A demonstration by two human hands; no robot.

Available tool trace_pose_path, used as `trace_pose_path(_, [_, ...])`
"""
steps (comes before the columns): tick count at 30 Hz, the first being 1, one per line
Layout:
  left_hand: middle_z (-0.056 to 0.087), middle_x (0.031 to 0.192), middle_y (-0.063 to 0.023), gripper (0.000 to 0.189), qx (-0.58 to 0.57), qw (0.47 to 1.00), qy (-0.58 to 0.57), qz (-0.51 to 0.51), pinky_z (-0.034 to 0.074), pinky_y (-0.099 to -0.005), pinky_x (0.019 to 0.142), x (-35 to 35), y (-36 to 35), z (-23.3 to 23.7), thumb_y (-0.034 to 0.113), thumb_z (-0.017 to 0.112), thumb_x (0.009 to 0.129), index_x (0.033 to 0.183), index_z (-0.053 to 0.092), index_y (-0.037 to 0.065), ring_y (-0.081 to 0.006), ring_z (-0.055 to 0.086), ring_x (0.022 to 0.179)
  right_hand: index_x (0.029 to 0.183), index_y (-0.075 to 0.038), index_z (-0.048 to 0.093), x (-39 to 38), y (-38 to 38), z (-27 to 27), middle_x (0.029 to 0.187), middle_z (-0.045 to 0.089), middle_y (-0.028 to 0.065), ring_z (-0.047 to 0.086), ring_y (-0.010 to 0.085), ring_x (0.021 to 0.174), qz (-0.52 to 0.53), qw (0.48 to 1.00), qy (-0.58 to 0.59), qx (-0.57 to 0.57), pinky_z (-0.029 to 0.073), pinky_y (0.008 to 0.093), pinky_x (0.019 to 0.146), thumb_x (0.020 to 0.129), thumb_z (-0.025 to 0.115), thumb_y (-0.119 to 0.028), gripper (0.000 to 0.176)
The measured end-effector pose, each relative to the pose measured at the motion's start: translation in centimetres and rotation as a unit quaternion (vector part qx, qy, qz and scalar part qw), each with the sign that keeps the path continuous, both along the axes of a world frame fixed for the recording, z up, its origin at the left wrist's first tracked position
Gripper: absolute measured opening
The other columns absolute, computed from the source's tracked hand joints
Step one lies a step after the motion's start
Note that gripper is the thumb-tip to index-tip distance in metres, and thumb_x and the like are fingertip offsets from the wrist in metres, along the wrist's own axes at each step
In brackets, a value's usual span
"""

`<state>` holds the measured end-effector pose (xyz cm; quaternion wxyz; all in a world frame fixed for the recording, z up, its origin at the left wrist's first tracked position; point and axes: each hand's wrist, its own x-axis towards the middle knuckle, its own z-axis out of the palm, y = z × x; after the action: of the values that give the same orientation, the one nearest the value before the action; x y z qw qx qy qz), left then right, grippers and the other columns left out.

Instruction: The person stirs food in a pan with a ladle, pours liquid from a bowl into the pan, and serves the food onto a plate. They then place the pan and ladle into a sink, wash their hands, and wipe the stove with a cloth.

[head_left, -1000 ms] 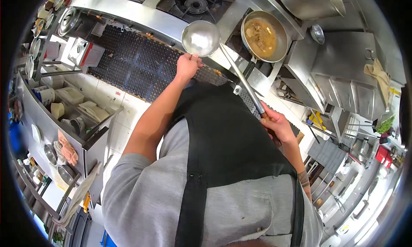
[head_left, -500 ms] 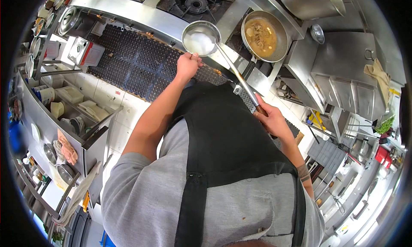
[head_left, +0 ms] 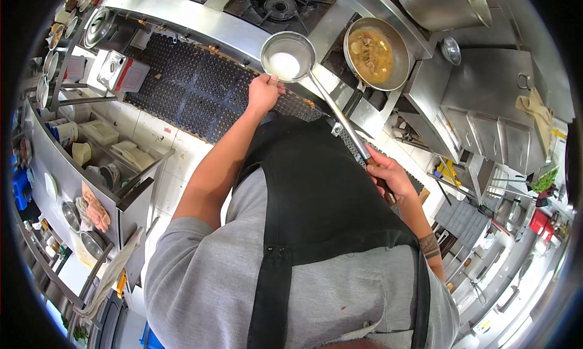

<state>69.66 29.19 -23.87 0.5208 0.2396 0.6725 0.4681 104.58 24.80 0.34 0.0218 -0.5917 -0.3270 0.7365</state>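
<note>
Your ladle (head_left: pixel 333 106), aslant.
Its round metal bowl (head_left: pixel 288 53) sits ahead of you; the brown grip (head_left: pixel 381 183) lies nearer, rightward.

Silver ladle (head_left: pixel 296 50) with brown handle (head_left: pixel 383 187), golden-brown sauce (head_left: pixel 371 59), silver-grey pan (head_left: pixel 398 67), black apron (head_left: pixel 328 197), heathered grey shirt (head_left: pixel 209 276), black dotted floor mat (head_left: pixel 176 88), white floor tiles (head_left: pixel 147 128), salmon-pink cloth (head_left: pixel 95 207)

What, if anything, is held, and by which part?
The right hand holds a long-handled utensil by its wooden grip. The left hand appears to pinch a metal bowl by its near rim.
</note>
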Motion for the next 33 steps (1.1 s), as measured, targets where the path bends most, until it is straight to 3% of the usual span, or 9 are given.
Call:
trace_pose_path(3, [0.076,0.089,-0.0135,0.031,0.002,1.0,-0.007,0.002,0.057,-0.0345,0.067,0.0,-0.1,0.3,0.018,0.055,0.109,0.098,0.069,-0.008,-0.018,0.074,0.073,0.161,-0.014,0.041,0.6,-0.6,-0.2,0.078,0.054,-0.001,0.048,0.004,0.055,0.01,1.0,0.003,0.019,0.04,0.0198,0.043,0.099,0.063,-0.004,0.067])
trace_pose_path(6, [0.076,0.089,-0.0139,0.031,0.002,1.0,-0.01,-0.001,0.057,-0.0343,0.066,0.0,-0.1,0.5,0.018,0.055,0.109,0.099,0.068,-0.008,-0.0181,0.074,0.074,0.163,-0.018,0.04,1.4,-1.1,-0.6,0.074,0.052,0.0011,0.049,0.0086,0.046,0.014,0.998,0.017,0.055,0.042,0.0236,0.043,0.1,0.064,-0.006,0.068])
trace_pose_path(16, [0.076,0.092,-0.0132,0.029,-0.003,1.0,0.004,-0.017,0.056,-0.0335,0.064,-0.3,0.0,0.0,0.018,0.055,0.109,0.1,0.068,-0.007,-0.0184,0.075,0.074,0.16,-0.017,0.045,2.1,-1.1,-0.5,0.076,0.053,-0.003,0.046,0.0052,0.05,0.047,0.985,-0.006,0.168,0.041,0.0236,0.045,0.099,0.067,-0.005,0.066])
trace_pose_path(19, [0.076,0.092,-0.0134,0.029,-0.003,1.0,-0.001,-0.016,0.055,-0.033,0.063,-0.3,-0.1,0.2,0.018,0.055,0.109,0.1,0.068,-0.007,-0.0183,0.075,0.073,0.16,-0.021,0.045,1.6,-0.8,-0.7,0.074,0.055,-0.0014,0.052,0.0071,0.057,0.113,0.973,-0.081,0.187,0.048,0.0261,0.054,0.098,0.069,-0.008,0.068])
trace_pose_path(21, [0.076,0.092,-0.0139,0.029,-0.006,1.0,-0.001,-0.017,0.055,-0.0324,0.063,-0.3,-0.1,0.4,0.018,0.055,0.109,0.101,0.067,-0.007,-0.0182,0.075,0.074,0.16,-0.026,0.045,1.3,-0.8,-2.1,0.073,0.055,0.0033,0.056,0.0104,0.066,0.225,0.889,-0.194,0.348,0.052,0.0278,0.069,0.096,0.071,-0.012,0.07])
trace_pose_path(24, [0.076,0.092,-0.0143,0.03,-0.005,1.0,0.001,-0.013,0.056,-0.033,0.064,-0.3,-0.2,0.6,0.018,0.055,0.109,0.101,0.068,-0.008,-0.0189,0.075,0.074,0.16,-0.023,0.044,-0.2,-0.6,-2.4,0.077,0.05,-0.0009,0.046,0.0087,0.073,0.233,0.879,-0.225,0.351,0.046,0.0236,0.076,0.095,0.071,-0.007,0.073])
trace_pose_path(27, [0.076,0.092,-0.0147,0.03,-0.002,1.0,0.007,-0.013,0.056,-0.0338,0.066,-0.3,-0.1,0.5,0.018,0.056,0.108,0.1,0.068,-0.009,-0.0195,0.075,0.073,0.16,-0.022,0.043,-0.1,-0.5,-3.2,0.077,0.049,-0.0001,0.047,0.0096,0.074,0.257,0.867,-0.248,0.347,0.047,0.0245,0.079,0.095,0.071,-0.009,0.072])
trace_pose_path(31, [0.076,0.092,-0.0151,0.031,-0.002,1.0,0.01,-0.016,0.057,-0.0344,0.068,-0.3,-0.1,0.8,0.017,0.056,0.108,0.099,0.068,-0.009,-0.0198,0.075,0.074,0.161,-0.021,0.043,0.3,-0.5,-3.9,0.075,0.051,-0.0003,0.048,0.0089,0.067,0.273,0.873,-0.206,0.348,0.047,0.0237,0.07,0.096,0.07,-0.008,0.071])
trace_pose_path(33, [0.076,0.092,-0.0154,0.03,-0.008,1.0,0.009,-0.015,0.057,-0.0341,0.068,-0.3,-0.1,0.7,0.017,0.055,0.108,0.1,0.068,-0.009,-0.0195,0.075,0.074,0.162,-0.02,0.043,-0.4,0.1,-2.4,0.073,0.052,-0.0007,0.048,0.0081,0.055,0.119,0.979,-0.097,0.134,0.044,0.0234,0.054,0.099,0.066,-0.008,0.068])
